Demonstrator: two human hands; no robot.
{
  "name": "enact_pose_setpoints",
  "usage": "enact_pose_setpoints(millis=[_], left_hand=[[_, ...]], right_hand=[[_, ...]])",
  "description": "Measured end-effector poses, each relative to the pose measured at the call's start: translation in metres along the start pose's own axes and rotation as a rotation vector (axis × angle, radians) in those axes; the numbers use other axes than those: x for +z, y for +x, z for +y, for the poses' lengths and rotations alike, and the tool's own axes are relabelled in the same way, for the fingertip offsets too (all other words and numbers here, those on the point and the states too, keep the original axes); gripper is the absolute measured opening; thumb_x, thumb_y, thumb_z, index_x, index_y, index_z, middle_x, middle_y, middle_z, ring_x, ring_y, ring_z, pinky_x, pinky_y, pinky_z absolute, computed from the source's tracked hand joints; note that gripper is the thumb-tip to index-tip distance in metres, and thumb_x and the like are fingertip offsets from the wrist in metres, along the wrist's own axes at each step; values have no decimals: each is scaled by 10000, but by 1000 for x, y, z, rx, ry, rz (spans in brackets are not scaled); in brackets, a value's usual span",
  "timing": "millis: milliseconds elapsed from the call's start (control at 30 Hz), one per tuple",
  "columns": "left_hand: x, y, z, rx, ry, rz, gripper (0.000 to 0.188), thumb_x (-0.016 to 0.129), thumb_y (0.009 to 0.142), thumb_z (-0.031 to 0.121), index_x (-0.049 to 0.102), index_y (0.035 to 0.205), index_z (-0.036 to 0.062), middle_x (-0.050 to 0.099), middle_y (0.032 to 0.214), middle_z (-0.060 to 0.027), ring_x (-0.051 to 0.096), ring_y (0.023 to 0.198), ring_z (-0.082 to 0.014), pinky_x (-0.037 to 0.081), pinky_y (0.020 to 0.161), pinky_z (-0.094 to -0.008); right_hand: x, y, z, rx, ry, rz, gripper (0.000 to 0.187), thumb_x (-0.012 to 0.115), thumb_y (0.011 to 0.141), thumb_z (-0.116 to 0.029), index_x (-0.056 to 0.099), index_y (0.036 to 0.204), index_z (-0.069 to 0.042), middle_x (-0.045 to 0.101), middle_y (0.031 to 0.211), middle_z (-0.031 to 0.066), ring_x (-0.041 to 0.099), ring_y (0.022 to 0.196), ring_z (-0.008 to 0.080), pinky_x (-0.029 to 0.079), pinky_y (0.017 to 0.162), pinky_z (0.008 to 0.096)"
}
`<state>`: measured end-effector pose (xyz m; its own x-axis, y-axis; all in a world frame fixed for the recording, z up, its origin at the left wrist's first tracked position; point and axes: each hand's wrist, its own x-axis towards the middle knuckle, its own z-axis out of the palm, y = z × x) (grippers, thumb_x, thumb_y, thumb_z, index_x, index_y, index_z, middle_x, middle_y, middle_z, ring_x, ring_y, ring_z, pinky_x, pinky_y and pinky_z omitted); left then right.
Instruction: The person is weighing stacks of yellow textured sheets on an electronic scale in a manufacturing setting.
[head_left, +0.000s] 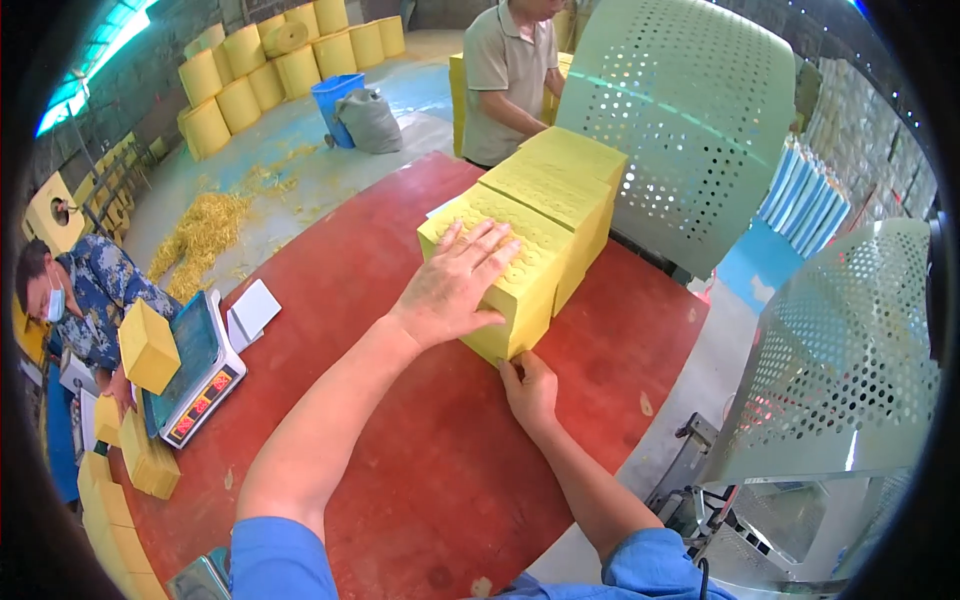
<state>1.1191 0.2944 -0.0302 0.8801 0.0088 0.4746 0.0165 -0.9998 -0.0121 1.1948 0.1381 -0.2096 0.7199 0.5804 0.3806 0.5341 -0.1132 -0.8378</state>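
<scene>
Head, yellow stacks (545, 275), red table (440, 460), floor (325, 190)

Square yellow paper stacks (545, 228) are standing in line on the flat red table (420, 480). Left, a boxy white scale (203, 402) is apparently bearing a cuboid yellow paper block (149, 350). Behind right, a curved perforated pale metal guard (690, 115) is standing.

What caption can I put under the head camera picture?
Left hand on top, right hand at the base, of a yellow stack on the red table.
</scene>
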Motion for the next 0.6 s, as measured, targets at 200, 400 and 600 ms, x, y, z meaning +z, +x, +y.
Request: enact_pose_setpoints(millis=[200,400,600], left_hand=[[-5,-1,30,-87,80,33,969,850,685,262,347,1486,49,393,1512,-143,336,1430,-307,242,1193,-498],[-27,-47,84,-218,-73,145,883,777,775,212,311,1493,-9,362,1528,-178,324,1434,-324,248,1195,-468],[-128,-145,161,-450,-315,535,628,674,836,40,441,1415,-30,508,1425,-186,489,1324,-334,388,1105,-416]], right_hand=[[-7,-2,7,-55,86,61,215,732,839,-127,571,771,-2,622,721,169,614,618,298,496,583,379],[-53,-33,-57,68,522,64,45,638,938,-49,607,919,-22,600,788,-12,532,688,49,452,582,219],[-92,-76,-189,-122,686,-16,128,542,963,-3,602,1075,13,642,1011,99,648,904,168,518,813,292]])
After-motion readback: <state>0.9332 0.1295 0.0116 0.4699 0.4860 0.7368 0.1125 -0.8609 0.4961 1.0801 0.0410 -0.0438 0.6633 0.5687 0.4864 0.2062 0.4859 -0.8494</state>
